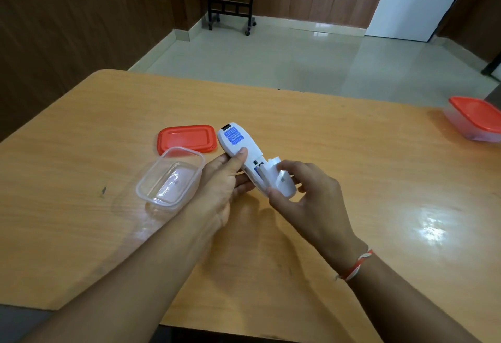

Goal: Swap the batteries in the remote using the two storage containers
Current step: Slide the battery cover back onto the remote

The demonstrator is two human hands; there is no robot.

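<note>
A white remote [235, 138] with a blue label faces back-side up above the table, gripped around its middle by my left hand [221, 180]. My right hand [306, 193] holds the white battery cover [279, 180], which is lifted off the near end of the remote. A battery [258, 171] shows in the open compartment. An open clear container [169, 177] sits left of my left hand, and its red lid [187, 139] lies flat just behind it. A second container with a red lid on [475, 117] stands at the far right edge.
The wooden table [352, 152] has its far edge near the top and its near edge at the bottom. A small dark mark [103, 191] lies on the left. Beyond the table are a tiled floor and a black wheeled stand [230, 9].
</note>
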